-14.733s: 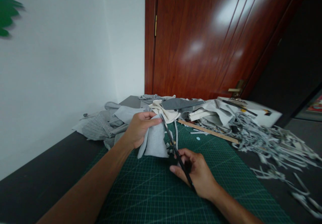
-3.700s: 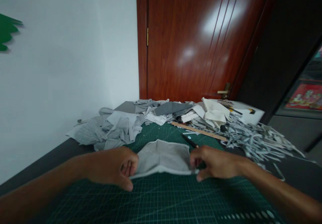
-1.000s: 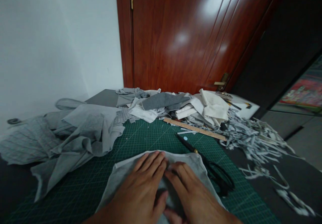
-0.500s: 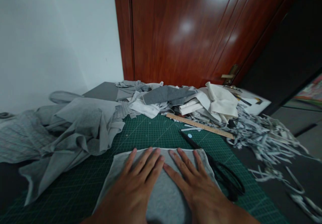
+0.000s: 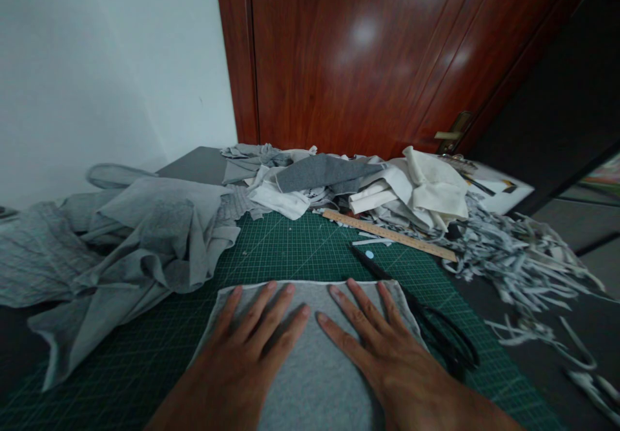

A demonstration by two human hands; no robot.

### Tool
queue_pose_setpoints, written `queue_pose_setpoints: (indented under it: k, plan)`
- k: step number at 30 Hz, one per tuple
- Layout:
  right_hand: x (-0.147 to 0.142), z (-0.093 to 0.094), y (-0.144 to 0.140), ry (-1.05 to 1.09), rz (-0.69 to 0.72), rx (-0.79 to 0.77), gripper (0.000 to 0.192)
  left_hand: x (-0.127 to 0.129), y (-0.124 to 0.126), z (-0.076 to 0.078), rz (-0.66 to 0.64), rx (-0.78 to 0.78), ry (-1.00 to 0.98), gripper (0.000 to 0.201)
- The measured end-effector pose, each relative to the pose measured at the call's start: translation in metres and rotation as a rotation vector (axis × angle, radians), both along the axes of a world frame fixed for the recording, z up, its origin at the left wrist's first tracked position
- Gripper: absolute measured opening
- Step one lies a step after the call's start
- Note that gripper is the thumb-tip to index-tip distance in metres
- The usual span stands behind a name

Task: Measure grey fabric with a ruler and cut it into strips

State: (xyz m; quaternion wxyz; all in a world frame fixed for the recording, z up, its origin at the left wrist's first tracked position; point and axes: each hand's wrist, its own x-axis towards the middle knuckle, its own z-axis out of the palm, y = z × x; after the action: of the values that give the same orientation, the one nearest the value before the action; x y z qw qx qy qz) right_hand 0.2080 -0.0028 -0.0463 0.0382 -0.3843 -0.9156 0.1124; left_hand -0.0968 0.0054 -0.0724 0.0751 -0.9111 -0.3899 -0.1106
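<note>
A grey piece of fabric point(image 5: 310, 373) lies flat on the green cutting mat point(image 5: 285, 247), its far edge straight and pale. On its left half rests my left hand point(image 5: 242, 347), palm down with the fingers spread. My right hand point(image 5: 378, 344) presses flat on the right half, fingers also apart. Neither hand grips anything. Black-handled scissors point(image 5: 448, 337) lie just right of the fabric, their blades point(image 5: 368, 263) pointing away and partly covered by its corner.
Crumpled grey fabric point(image 5: 159, 237) is heaped at the left. A wooden ruler point(image 5: 387, 234) lies across the mat's far right, before piled cloth pieces point(image 5: 324, 176). Shredded fabric strips point(image 5: 513, 256) cover the right side. A wall point(image 5: 121, 63) and a wooden door point(image 5: 339, 56) stand behind.
My left hand has slid left across the fabric, widening the gap between my hands. My right hand stays nearly in place. The view has shifted slightly.
</note>
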Motion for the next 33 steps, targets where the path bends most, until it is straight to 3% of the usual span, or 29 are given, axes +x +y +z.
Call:
queue_pose_setpoints:
  k: [5,13,18,21,26,30,33]
  plan:
    - [0.002,0.009,0.0,0.018,-0.041,-0.075,0.119,0.0,-0.008,0.016,0.019,-0.194,-0.036,0.098]
    - [0.01,0.002,0.004,-0.008,-0.068,-0.071,0.131,-0.013,0.0,-0.01,0.027,-0.091,-0.016,0.09]
    - [0.011,0.004,0.005,-0.036,-0.072,-0.106,0.131,-0.014,-0.004,-0.01,0.036,-0.076,-0.027,0.086]
    - [0.01,0.005,0.004,-0.029,-0.073,-0.105,0.137,-0.018,-0.007,-0.004,0.041,-0.111,-0.036,0.093]
    - [0.012,0.004,0.001,-0.021,-0.08,-0.084,0.146,-0.017,-0.015,0.02,0.043,-0.225,-0.002,0.126]
    - [0.013,0.008,-0.002,0.005,-0.099,-0.056,0.147,-0.01,-0.022,0.041,0.056,-0.246,-0.024,0.117]
    - [0.011,0.014,-0.005,0.006,-0.11,-0.068,0.146,-0.009,-0.024,0.047,0.055,-0.259,-0.052,0.113]
